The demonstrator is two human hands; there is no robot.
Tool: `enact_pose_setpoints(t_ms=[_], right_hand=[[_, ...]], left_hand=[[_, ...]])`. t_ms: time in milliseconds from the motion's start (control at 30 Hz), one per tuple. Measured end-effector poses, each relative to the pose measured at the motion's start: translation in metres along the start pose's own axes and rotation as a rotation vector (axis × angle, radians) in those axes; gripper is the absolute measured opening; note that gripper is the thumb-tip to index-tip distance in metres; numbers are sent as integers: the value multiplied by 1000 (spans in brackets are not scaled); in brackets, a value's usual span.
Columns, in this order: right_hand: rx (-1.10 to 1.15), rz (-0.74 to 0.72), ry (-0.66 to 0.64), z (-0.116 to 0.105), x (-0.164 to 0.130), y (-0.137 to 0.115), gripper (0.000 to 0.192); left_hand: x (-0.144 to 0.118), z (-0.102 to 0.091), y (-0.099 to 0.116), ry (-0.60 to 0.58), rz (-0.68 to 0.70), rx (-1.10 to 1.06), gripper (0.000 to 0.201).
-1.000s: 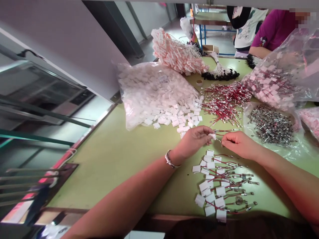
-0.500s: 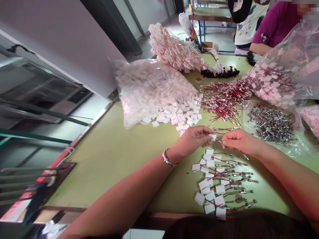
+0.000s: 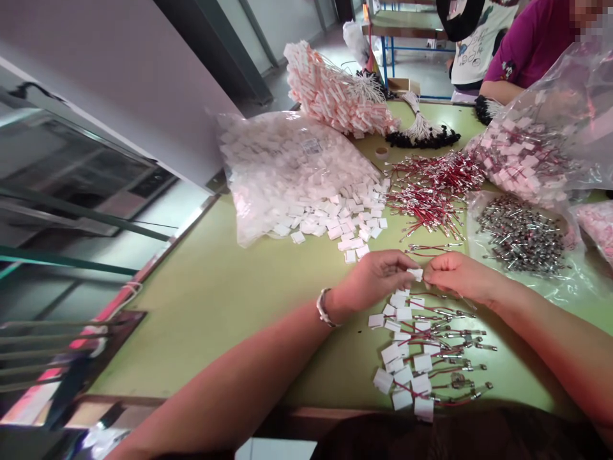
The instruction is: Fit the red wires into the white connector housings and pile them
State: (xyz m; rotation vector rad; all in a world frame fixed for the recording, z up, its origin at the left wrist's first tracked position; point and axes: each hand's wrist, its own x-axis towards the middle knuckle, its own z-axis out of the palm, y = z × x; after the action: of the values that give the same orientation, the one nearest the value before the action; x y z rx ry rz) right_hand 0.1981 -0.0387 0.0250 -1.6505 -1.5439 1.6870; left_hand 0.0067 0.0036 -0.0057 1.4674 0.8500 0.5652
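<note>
My left hand (image 3: pixel 383 276) pinches a small white plastic housing (image 3: pixel 416 274) between thumb and fingers. Close against it on the right, my right hand (image 3: pixel 450 276) is closed on a short wire lead, mostly hidden by the fingers, with a thin end showing below them. Just below both hands lie rows of white housings (image 3: pixel 403 314) fitted with red wires (image 3: pixel 443 365) that end in metal terminals. Above the hands, a few loose red wire leads (image 3: pixel 433 247) rest beside a larger heap of red wire leads (image 3: pixel 433 211).
A clear bag of white housings (image 3: pixel 297 166) spills onto the green table (image 3: pixel 230 294). Metal parts (image 3: pixel 522 233) lie on plastic at the right, near another bag (image 3: pixel 531 153). Bundled white-wire parts (image 3: pixel 335 96) stand behind. A co-worker in a purple sleeve (image 3: pixel 522 48) sits across the table.
My left hand has shifted slightly right and down, bringing the white housing up against my right fingers. The gap between the hands has narrowed.
</note>
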Motion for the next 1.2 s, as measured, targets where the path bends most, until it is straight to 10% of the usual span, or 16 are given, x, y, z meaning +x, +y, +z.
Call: enact_pose_setpoints(t_ms=[267, 433, 567, 700, 800, 1200], right_hand=[[-363, -160, 170, 11, 8, 12, 25], [-622, -268, 216, 14, 4, 11, 24], [-650, -300, 68, 15, -4, 5, 24], [-746, -284, 317, 3, 4, 6, 19], [-962, -237, 498, -4, 18, 13, 18], [-1186, -120, 484, 9, 14, 11, 22]], left_hand=[[-4, 16, -15, 49, -34, 24, 5], [6, -10, -4, 38, 203, 438, 23], [24, -37, 0, 509, 198, 1029, 31], [36, -43, -8, 511, 105, 1292, 27], [38, -42, -13, 506, 116, 1295, 23], [22, -37, -3, 466, 396, 889, 15]])
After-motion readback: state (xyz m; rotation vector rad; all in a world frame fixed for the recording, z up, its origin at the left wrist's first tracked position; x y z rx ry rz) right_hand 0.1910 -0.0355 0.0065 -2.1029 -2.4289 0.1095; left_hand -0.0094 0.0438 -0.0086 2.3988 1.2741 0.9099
